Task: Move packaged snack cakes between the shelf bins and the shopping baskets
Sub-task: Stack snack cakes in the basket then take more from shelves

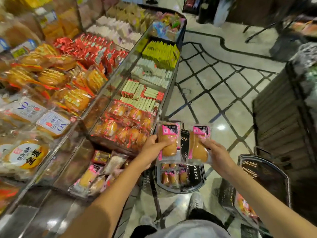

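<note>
The left hand (151, 148) and the right hand (214, 151) each hold one pink-labelled snack cake (169, 141) (199, 145) with curled fingers above a black basket (197, 179), which seems to contain more cakes

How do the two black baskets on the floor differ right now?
The middle basket sits directly below the two held cakes and holds several pink-labelled cakes lying on its bottom. The right basket stands off to the side, below the right forearm; its one visible pack leans against the near wall. Both are black plastic.
</note>
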